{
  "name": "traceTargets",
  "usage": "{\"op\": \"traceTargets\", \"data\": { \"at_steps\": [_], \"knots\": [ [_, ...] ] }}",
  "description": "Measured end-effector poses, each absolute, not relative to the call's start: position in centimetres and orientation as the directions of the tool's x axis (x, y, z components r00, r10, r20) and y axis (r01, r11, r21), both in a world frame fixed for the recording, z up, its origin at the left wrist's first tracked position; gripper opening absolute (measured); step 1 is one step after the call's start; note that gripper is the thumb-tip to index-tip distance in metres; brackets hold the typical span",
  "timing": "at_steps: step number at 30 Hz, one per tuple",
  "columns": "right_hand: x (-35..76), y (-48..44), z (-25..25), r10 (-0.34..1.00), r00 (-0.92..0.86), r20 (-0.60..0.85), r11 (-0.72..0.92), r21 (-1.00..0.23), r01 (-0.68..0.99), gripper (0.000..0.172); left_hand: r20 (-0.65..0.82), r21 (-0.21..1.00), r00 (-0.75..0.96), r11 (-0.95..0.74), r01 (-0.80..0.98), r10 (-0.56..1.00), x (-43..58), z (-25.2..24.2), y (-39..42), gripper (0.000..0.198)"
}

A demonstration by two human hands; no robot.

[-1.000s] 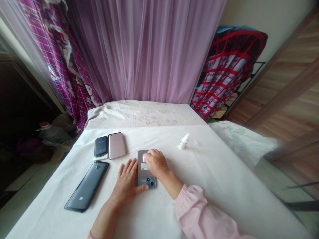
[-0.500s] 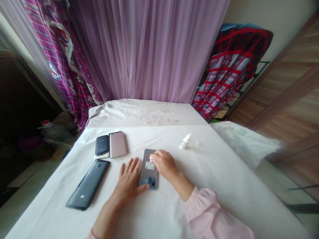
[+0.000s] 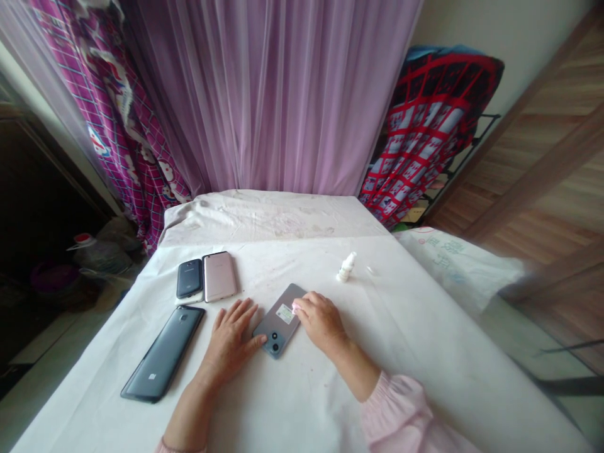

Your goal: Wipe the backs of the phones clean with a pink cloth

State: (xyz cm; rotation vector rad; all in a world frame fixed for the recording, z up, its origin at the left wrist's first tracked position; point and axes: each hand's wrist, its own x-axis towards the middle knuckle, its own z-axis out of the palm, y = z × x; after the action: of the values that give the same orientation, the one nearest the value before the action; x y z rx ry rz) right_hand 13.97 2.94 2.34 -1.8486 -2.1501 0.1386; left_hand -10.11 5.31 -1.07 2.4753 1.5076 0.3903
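A grey phone lies back up on the white cloth, tilted, with a white label and two dark camera lenses. My left hand is spread flat on its left, the thumb touching the phone's edge near the lenses. My right hand is closed in a pinch on a small pink cloth, pressed against the phone's right side by the label. How far the cloth reaches under my fingers is hidden. Beyond my right hand a small white bottle stands upright, with a little white cap beside it.
Left of my hands lie a large dark phone, a rose-coloured phone and a small dark phone on top of a white one. The white tablecloth covers the table. A purple curtain hangs behind it.
The grey phone has turned clockwise, its top now leaning right. My right hand has shifted slightly right and down with the pink cloth. My left hand has moved a little left.
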Motion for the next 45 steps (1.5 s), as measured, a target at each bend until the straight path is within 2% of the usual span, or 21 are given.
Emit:
{"op": "traceTargets", "data": {
  "at_steps": [6,8,11,13,17,21,25,29,32,36,38,41,45],
  "knots": [
    [13.7,2.6,2.3,0.984,-0.072,0.161,0.117,-0.292,0.949,0.017,0.174,0.320,0.369,-0.406,0.856,0.913,-8.9,-0.7,4.3,0.052],
    [13.6,2.5,2.1,0.979,-0.069,0.189,0.125,-0.303,0.945,0.017,0.207,0.331,0.393,-0.442,0.834,0.896,-8.0,-1.2,3.6,0.061],
    [13.6,2.5,1.7,0.967,-0.069,0.247,0.150,-0.326,0.934,0.016,0.270,0.317,0.440,-0.511,0.799,0.856,-6.6,-2.3,2.6,0.084],
    [13.7,2.4,1.4,0.956,-0.069,0.286,0.168,-0.340,0.925,0.015,0.306,0.298,0.421,-0.506,0.809,0.854,-6.0,-2.9,2.3,0.086],
    [14.1,2.4,0.6,0.926,-0.061,0.372,0.224,-0.413,0.883,0.016,0.318,0.284,0.413,-0.501,0.818,0.854,-6.0,-3.1,2.4,0.080],
    [15.3,2.9,-0.6,0.885,0.055,0.462,0.266,-0.601,0.754,0.022,0.304,0.280,0.461,-0.541,0.793,0.833,-7.9,-2.6,3.2,0.072],
    [16.3,3.4,-1.7,0.879,0.157,0.450,0.252,-0.720,0.647,0.026,0.330,0.268,0.424,-0.514,0.815,0.844,-10.2,-2.7,4.1,0.059],
    [16.5,3.9,-2.5,0.903,0.156,0.400,0.252,-0.788,0.562,0.027,0.429,0.269,0.294,-0.431,0.861,0.854,-10.9,-3.3,4.5,0.048],
    [16.4,4.2,-2.7,0.925,0.143,0.351,0.271,-0.877,0.397,0.029,0.465,0.258,0.249,-0.399,0.880,0.850,-10.5,-3.2,4.4,0.044],
    [16.5,4.4,-2.0,0.983,0.106,0.147,0.148,-0.989,0.004,0.037,0.446,0.239,0.269,-0.403,0.883,0.854,-9.2,-2.4,4.1,0.043],
    [16.8,4.3,-1.4,0.998,0.045,0.031,0.038,-0.983,-0.178,0.041,0.398,0.221,0.306,-0.414,0.883,0.865,-8.2,-1.8,4.2,0.045],
    [17.3,4.2,-0.9,0.998,-0.020,-0.066,-0.068,-0.920,-0.386,0.041,0.299,0.208,0.321,-0.389,0.897,0.899,-6.8,-1.3,4.5,0.054],
    [17.7,4.3,-0.8,0.991,-0.037,-0.132,-0.133,-0.849,-0.511,0.039,0.278,0.203,0.320,-0.381,0.902,0.906,-5.9,-1.1,5.4,0.056]
  ]
}}
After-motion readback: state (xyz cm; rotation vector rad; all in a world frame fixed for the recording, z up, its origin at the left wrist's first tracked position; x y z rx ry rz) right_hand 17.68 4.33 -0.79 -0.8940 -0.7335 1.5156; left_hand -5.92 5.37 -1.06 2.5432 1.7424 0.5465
